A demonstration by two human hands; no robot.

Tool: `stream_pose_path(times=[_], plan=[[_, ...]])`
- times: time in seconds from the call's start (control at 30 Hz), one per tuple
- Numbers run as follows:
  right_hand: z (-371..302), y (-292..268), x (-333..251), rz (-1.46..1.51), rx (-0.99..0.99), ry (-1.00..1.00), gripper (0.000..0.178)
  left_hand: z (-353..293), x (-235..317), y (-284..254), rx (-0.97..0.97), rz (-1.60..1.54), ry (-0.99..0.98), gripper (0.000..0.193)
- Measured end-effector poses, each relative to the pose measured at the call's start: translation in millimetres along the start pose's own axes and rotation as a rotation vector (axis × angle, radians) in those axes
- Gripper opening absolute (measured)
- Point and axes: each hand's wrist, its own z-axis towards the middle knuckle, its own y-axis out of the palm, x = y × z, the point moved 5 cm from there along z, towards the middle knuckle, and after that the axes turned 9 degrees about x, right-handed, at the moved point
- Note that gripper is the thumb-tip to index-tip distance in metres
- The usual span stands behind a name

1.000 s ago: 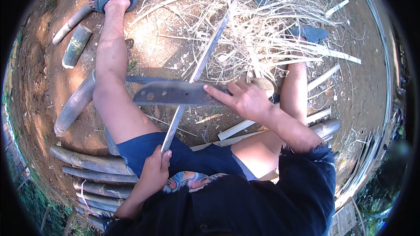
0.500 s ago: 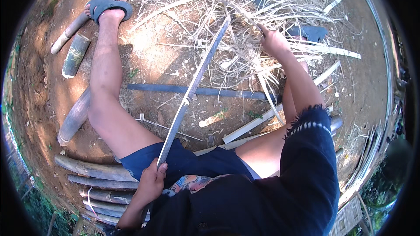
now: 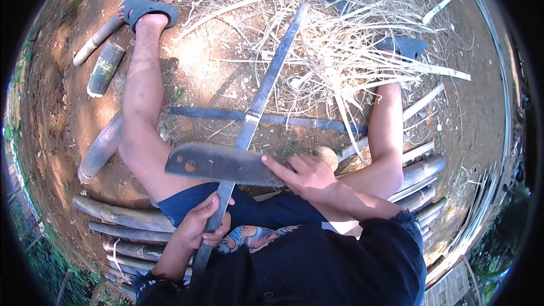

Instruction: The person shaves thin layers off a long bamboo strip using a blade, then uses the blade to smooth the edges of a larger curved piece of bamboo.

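My left hand [image 3: 203, 222] is wrapped round the lower end of a long bamboo strip [image 3: 262, 97], which slants away from my lap toward the shavings. In my right hand [image 3: 309, 177] is a broad-bladed machete [image 3: 224, 164], its index finger stretched along the blade. The dark blade lies flat side up across the strip, a little beyond my left hand, and hides part of it. A round pale handle end shows beyond my right hand. Whether the edge touches the strip, I cannot tell.
A tangle of pale bamboo shavings [image 3: 328, 51] spreads between my feet. Another dark strip [image 3: 215, 113] lies crosswise on the soil. Bamboo poles [image 3: 127, 215] are stacked under my legs, and a short bamboo piece [image 3: 106, 69] lies by my left shin.
My right hand has come back from the far end toward my lap, bringing the machete over the strip. The strip has turned its dark face up, and my left hand's grip has shifted.
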Motion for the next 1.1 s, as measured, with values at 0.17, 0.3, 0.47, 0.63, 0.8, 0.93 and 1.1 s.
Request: stream_pose_path(times=[0.17,0.3,0.47,0.63,0.8,0.93,1.1], plan=[[8.6,-2.1,44.4,-0.108,0.028,0.112,0.067,-16.4,-8.4,3.8,-0.088,-0.131,-0.020,0.034],[14.6,4.1,110.7,0.012,-0.051,0.418,0.073,-8.9,-6.4,7.7,-0.113,-0.149,-0.015,0.033],[31.5,-11.5,57.4,-0.153,-0.059,-0.248,0.073,-14.7,-9.4,5.1,-0.105,-0.184,-0.022,0.032],[20.4,10.4,261.8,-0.405,-0.196,0.637,0.054,-47.0,-27.2,-23.3,-0.113,-0.233,-0.051,0.033],[31.1,15.8,194.3,-0.058,-0.016,0.560,0.056,-50.6,-25.5,-21.3,-0.051,-0.192,-0.056,0.033],[31.7,9.0,63.8,0.004,-0.021,0.086,0.071,-26.9,-14.5,-15.8,-0.076,-0.186,-0.074,0.033],[22.4,-11.1,-19.1,0.093,-0.097,-0.118,0.069,-24.5,-9.8,-22.7,-0.206,-0.406,-0.148,0.036]])
